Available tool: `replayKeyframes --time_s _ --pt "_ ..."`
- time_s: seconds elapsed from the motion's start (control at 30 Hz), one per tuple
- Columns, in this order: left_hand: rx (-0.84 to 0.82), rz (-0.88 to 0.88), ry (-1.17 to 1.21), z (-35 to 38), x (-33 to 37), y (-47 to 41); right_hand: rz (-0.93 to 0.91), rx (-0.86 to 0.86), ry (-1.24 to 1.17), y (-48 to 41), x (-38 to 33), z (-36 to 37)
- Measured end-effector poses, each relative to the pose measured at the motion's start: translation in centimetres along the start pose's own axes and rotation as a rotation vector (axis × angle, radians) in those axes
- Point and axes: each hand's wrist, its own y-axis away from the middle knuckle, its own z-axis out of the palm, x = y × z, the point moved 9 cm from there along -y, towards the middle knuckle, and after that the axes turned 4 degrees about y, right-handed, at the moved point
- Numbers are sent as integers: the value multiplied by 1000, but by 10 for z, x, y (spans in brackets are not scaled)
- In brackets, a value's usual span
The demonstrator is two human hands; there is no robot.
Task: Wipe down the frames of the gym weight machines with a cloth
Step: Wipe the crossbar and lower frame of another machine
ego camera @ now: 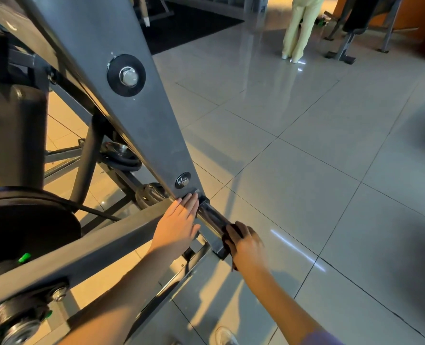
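Matte grey steel frame (122,115), tapered and bolted. Your left hand (179,222) lies flat, fingers straight, at its lower tip. Just right, your right hand (246,247) grips a dark cloth (240,228) around the glossy round bar (211,215).

Your left grip (176,225) lies flat, fingers straight, on the grey machine frame (131,120) just below centre, at 6 o'clock, with fingertips near the small bolt (183,181). Just beside it toward 5 o'clock, your right grip (246,245) curls round a dark cloth (227,241) pressed on the shiny bar (211,215) that juts from the frame's foot. A large bolt (128,76) sits at 10 o'clock, and a black weight plate (19,220) at 8 o'clock. On the tiled floor (331,170), a person in pale trousers (298,28) stands at 1 o'clock, beside a bench (355,26).
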Motion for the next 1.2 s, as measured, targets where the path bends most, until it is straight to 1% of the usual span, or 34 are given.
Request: replayKeyframes --time_s 0.1,0.13,0.17,0.23,0.3,0.37,0.43,0.47,0.53,0.6,0.7,0.8,0.9,1.0,1.03,1.1,1.13,1.2 --pt "-3 -13 -3 0 -4 -3 -15 -37 -2 -33 -25 11" --pt "-15 -18 -16 0 -4 -3 -8 -93 6 -38 -30 12" --pt "-16 -24 -27 0 -4 -3 21 -144 -5 -39 -28 11" --pt "-24 -21 -36 0 -3 -1 64 -178 -6 -22 -12 4" --pt "-24 -23 -34 0 -1 0 27 -90 18 0 -1 -13" --pt "-23 -37 -20 -2 0 -1 11 -92 49 14 7 -7" --pt "-23 -45 -8 -4 0 0 15 -128 71 1 0 7" --pt "-24 -36 -2 -5 2 -1 0 -129 49 -12 -11 8" --pt "-19 -9 15 -6 3 -2 -18 -164 81 -34 -29 13" --pt "-65 -11 9 -4 2 -2 -12 -208 66 -37 -29 15" --pt "-78 -26 -5 -6 3 -1 -47 -157 6 -2 -8 0" --pt "-74 -57 17 -7 2 -1 -112 -123 -16 38 19 7" --pt "-64 -68 22 -10 3 -1 -155 -94 8 42 22 13" --pt "-70 -81 15 -12 3 0 -108 -109 92 20 10 8" --pt "-71 -86 7 -13 3 0 -87 -120 88 8 4 4" --pt "-74 -93 -1 -13 3 -1 -15 -219 39 -14 -5 5" --pt "-78 -94 -1 -12 4 -1 11 -212 20 -23 -8 3" --pt "-83 -99 27 -9 5 0 -8 -210 3 -25 -9 -1"
